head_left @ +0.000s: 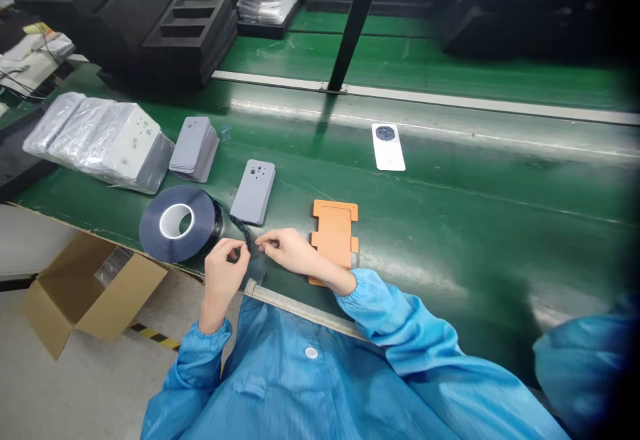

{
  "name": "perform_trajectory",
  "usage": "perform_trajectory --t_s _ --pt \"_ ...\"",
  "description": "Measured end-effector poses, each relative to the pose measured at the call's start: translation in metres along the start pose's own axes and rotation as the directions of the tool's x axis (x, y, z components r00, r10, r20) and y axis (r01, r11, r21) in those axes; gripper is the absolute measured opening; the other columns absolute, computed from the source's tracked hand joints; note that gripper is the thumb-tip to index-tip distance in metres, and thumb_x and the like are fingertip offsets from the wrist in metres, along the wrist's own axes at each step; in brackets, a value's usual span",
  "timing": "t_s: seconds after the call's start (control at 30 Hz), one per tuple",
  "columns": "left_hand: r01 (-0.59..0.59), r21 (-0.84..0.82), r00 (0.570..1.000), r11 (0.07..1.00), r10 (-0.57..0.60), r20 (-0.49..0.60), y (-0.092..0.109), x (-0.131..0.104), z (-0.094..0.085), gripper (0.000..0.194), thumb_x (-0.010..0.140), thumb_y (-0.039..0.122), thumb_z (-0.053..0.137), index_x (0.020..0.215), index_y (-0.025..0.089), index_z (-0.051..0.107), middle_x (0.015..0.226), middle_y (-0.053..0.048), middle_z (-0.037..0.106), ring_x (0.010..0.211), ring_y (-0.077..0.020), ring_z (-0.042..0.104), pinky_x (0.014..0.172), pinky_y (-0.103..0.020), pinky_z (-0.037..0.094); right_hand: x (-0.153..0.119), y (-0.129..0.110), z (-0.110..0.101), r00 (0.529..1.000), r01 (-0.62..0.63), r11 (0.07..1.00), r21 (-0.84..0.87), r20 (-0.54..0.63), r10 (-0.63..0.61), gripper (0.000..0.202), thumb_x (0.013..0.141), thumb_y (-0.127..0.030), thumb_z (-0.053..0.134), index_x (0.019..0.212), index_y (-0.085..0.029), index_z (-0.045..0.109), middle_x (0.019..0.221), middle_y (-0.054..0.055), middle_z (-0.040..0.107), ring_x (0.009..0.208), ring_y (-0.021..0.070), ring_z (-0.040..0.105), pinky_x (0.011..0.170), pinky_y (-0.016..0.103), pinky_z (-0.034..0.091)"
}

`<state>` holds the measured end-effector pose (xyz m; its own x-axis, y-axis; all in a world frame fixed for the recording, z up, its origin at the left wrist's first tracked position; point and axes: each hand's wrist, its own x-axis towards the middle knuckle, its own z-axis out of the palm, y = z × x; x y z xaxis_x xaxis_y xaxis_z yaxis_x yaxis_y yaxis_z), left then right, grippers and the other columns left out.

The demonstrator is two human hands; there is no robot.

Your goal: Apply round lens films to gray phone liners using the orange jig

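Head view. Left hand (pixel 227 270): thumb and index closed in a pinch on the loose film (pixel 241 226) of the roll (pixel 180 249), which lies just beyond it to the left. Right hand (pixel 291 251): fingers partly bent, tips near the film; cannot tell if it grips any. Step in hand, as judged: handling the film's free end. Moving it calls for a firm pinch and even tension, to limit creasing.

Grey panel stack (pixel 254 190) lies just beyond both hands; orange fixture (pixel 334 227) is partly under the right forearm. Table (pixel 440 227) edge runs near the left hand, with an open carton (pixel 113 303) below. Widest room: right of the fixture, short of the white panel (pixel 390 155).
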<state>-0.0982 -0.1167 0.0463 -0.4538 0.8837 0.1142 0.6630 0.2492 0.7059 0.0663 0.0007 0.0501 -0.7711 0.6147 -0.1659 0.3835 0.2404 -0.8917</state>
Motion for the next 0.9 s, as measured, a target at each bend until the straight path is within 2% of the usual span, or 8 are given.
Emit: perform_trajectory --t_s 0.13,0.23,0.33,0.4,0.53,0.63,0.73,0.9 --pt "0.145 -0.125 0.978 0.982 -0.161 -0.135 -0.004 0.001 -0.01 0.012 0.086 0.03 0.062 0.084 0.019 0.066 0.07 0.0 0.064 0.062 -0.014 0.058 0.061 -0.024 0.045 0.002 0.006 0.0 1.0 -0.01 1.0 0.005 -0.025 0.01 0.034 0.091 -0.013 0.055 0.109 -0.021 0.082 0.105 0.004 0.083 0.093 0.0211 0.076 0.084 0.03 0.053" --pt "0.171 -0.287 0.956 0.943 -0.229 -0.184 0.002 0.004 -0.019 0.013 0.086 0.033 0.062 0.086 0.02 0.062 0.07 0.0 0.066 0.06 -0.0136 0.061 0.059 -0.023 0.047 0.002 0.01 -0.001 1.0 -0.015 1.0 -0.007 -0.027 0.015 0.033 0.091 -0.013 0.055 0.109 -0.021 0.083 0.103 0.004 0.083 0.095 0.0228 0.077 0.088 0.032 0.054" --pt "0.165 -0.386 0.968 0.908 -0.223 -0.111 0.015 0.009 -0.021 0.017 0.086 0.036 0.064 0.087 0.02 0.061 0.068 0.001 0.067 0.053 -0.0117 0.057 0.054 -0.023 0.045 -0.002 0.01 -0.006 0.997 0.005 0.999 0.037 -0.073 -0.002 0.03 0.093 -0.018 0.057 0.106 -0.021 0.083 0.105 0.005 0.082 0.094 0.0229 0.076 0.086 0.033 0.054" --pt "0.179 -0.389 0.978 0.904 -0.206 -0.03 0.026 0.013 -0.017 0.019 0.085 0.038 0.066 0.086 0.019 0.063 0.068 0.0 0.068 0.052 -0.0114 0.057 0.052 -0.023 0.045 -0.007 0.009 -0.013 0.991 0.027 0.989 0.144 -0.135 -0.007 0.027 0.095 -0.025 0.057 0.104 -0.02 0.083 0.106 0.005 0.082 0.093 0.0217 0.075 0.084 0.032 0.054" --pt "0.168 -0.382 0.985 0.909 -0.141 0.098 0.048 0.017 0.001 0.021 0.084 0.039 0.067 0.083 0.019 0.067 0.067 -0.001 0.068 0.055 -0.0122 0.06 0.053 -0.023 0.046 -0.021 0.011 -0.03 0.973 0.016 0.903 0.43 -0.215 0.086 0.031 0.092 -0.037 0.064 0.104 -0.015 0.082 0.098 0.008 0.082 0.084 0.0193 0.073 0.078 0.031 0.057" --pt "0.158 -0.404 0.98 0.901 -0.095 0.173 0.059 0.017 0.021 0.02 0.085 0.038 0.069 0.086 0.018 0.069 0.068 -0.001 0.069 0.058 -0.013 0.062 0.056 -0.023 0.048 -0.036 0.02 -0.044 0.95 -0.019 0.865 0.502 -0.26 0.172 0.031 0.083 -0.036 0.07 0.101 -0.013 0.083 0.091 0.01 0.081 0.077 0.0189 0.073 0.075 0.031 0.058" --pt "0.158 -0.436 0.968 0.886 -0.052 0.246 0.068 0.019 0.043 0.019 0.088 0.037 0.07 0.089 0.018 0.07 0.071 -0.002 0.07 0.062 -0.0138 0.065 0.06 -0.024 0.05 -0.054 0.035 -0.059 0.9 -0.019 0.888 0.459 -0.379 0.215 0.029 0.079 -0.035 0.072 0.096 -0.014 0.084 0.09 0.01 0.081 0.077 0.0201 0.073 0.075 0.032 0.059" --pt "0.198 -0.5 0.943 0.843 -0.024 0.332 0.076 0.033 0.083 0.021 0.085 0.037 0.072 0.09 0.017 0.069 0.072 -0.002 0.068 0.064 -0.0136 0.064 0.062 -0.025 0.05 -0.077 0.068 -0.084 0.718 -0.113 0.936 0.335 -0.624 0.31 0.029 0.078 -0.034 0.07 0.095 -0.016 0.085 0.091 0.01 0.082 0.075 0.0204 0.071 0.072 0.033 0.058"
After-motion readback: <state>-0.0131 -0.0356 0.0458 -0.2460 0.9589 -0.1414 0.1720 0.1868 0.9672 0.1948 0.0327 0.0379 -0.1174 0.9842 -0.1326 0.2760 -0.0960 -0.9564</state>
